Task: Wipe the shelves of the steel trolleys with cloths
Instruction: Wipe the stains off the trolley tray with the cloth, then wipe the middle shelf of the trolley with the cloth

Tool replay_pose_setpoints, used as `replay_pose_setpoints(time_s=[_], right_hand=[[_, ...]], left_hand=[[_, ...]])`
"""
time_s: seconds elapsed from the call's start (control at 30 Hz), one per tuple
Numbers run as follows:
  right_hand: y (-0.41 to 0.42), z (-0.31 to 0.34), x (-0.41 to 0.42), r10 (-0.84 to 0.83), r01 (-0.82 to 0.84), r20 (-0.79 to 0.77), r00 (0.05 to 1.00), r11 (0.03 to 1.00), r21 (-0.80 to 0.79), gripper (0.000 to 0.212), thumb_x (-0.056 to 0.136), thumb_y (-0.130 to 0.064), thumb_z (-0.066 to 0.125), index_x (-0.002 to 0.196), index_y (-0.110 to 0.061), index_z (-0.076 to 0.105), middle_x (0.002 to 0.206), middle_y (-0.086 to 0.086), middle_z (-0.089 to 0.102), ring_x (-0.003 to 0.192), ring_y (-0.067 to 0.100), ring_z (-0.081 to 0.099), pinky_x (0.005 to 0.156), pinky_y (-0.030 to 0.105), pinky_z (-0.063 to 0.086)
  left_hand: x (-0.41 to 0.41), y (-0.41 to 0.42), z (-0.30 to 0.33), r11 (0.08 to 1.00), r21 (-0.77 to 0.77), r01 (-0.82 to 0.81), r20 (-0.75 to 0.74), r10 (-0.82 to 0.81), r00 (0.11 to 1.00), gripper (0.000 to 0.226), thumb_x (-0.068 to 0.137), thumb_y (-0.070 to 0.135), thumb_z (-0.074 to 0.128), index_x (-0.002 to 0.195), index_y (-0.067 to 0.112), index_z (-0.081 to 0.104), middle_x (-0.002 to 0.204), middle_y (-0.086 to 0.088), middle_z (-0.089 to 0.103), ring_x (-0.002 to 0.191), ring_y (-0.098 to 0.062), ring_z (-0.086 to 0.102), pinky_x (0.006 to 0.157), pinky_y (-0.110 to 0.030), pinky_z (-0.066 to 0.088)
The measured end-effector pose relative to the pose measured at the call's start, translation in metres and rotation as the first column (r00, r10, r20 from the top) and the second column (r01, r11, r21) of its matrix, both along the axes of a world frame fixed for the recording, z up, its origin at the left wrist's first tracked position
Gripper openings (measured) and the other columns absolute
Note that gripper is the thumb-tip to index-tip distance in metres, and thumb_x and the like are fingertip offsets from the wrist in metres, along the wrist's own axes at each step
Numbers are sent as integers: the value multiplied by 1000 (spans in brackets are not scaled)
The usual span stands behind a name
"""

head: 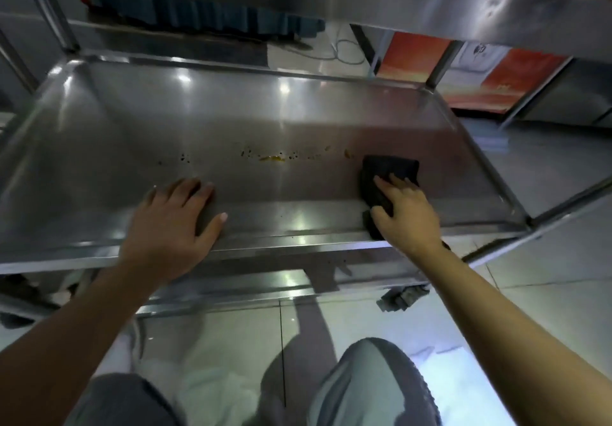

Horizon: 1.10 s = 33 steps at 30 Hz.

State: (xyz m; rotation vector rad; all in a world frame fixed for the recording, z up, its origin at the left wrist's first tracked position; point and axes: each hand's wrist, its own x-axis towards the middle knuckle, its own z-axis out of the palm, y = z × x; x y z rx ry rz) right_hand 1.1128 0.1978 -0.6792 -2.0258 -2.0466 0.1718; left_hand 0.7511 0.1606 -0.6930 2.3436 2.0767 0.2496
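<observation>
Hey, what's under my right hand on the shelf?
A dark cloth lies under your right hand, pressed flat on the steel shelf near its front edge. The shelf surface beneath the cloth is covered, so any dirt there cannot be seen.

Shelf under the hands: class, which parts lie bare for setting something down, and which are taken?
The shelf is bare across its far half and left end, behind the line of crumbs. The near edge is taken: the left hand rests flat there, and the right hand presses a dark cloth near the right end.
</observation>
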Motion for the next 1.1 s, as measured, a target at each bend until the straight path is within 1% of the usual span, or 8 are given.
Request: replay_pose_setpoints(time_s=[0.2, 0.3, 0.37, 0.43, 0.53, 0.8, 0.97, 1.1], right_hand=[[-53, 52, -65, 200, -216, -114, 973, 966, -145, 47, 89, -16, 55, 135, -24, 55, 137, 4, 56, 124, 28, 52, 95, 39, 47], [-84, 97, -79, 191, -255, -238, 952, 926, -277, 47, 88, -15, 53, 133, -29, 55, 130, 1, 61, 109, 27, 60, 83, 35, 49], [-111, 138, -82, 152, -259, -331, 931, 916, -306, 49, 86, -11, 53, 132, -30, 57, 126, 1, 64, 105, 27, 62, 82, 32, 49], [-136, 190, -80, 122, -267, -412, 903, 911, -315, 50, 84, -8, 52, 130, -28, 58, 124, 1, 65, 104, 24, 62, 83, 27, 48], [-168, 279, -73, 100, -290, -486, 868, 898, -332, 53, 82, -13, 46, 130, -29, 58, 123, -4, 64, 99, 12, 60, 82, 17, 43], [-212, 479, -29, 155, -262, -542, 826, 957, -126, 52, 86, -9, 45, 133, -31, 55, 131, -30, 46, 126, -6, 44, 101, 13, 36], [-221, 543, 32, 163, -179, -533, 830, 984, 21, 53, 86, -6, 46, 133, -28, 54, 135, -26, 47, 129, -4, 42, 105, 14, 33], [-223, 574, 114, 182, -168, -493, 851, 983, 73, 51, 91, -13, 47, 139, -31, 47, 137, -23, 46, 124, 0, 47, 100, 13, 35]], left_hand=[[14, -7, 42, 963, -268, -23, 23, 30, 999, 59, 98, 45, 32, 139, 5, 43, 145, -22, 42, 133, -39, 39, 106, -53, 33], [39, -35, 91, 943, -316, 107, 130, -69, 989, 34, 96, 27, 51, 110, -2, 61, 112, -30, 60, 99, -43, 60, 81, -54, 52], [53, -60, 125, 929, -329, 168, 317, -59, 947, 35, 97, 25, 49, 115, -3, 61, 115, -27, 62, 101, -42, 62, 84, -52, 52], [59, -83, 167, 884, -421, 201, 507, 46, 861, 44, 97, 30, 52, 136, 9, 50, 136, -14, 53, 120, -28, 54, 100, -38, 43], [65, -104, 239, 817, -511, 267, 653, 167, 739, 53, 94, 31, 58, 143, 28, 40, 139, 7, 47, 115, -2, 45, 95, -19, 33], [106, -98, 448, 785, -369, 498, 846, 61, 530, 36, 93, 25, 61, 114, 53, 55, 121, 25, 62, 113, -3, 58, 92, -19, 44], [179, -81, 532, 780, -236, 579, 872, -93, 481, 24, 86, 33, 64, 110, 34, 62, 116, 6, 66, 116, -17, 58, 104, -45, 43], [265, -70, 586, 743, -156, 651, 882, -193, 431, 12, 84, 34, 60, 96, 32, 63, 96, 1, 69, 100, -22, 64, 92, -46, 50]])
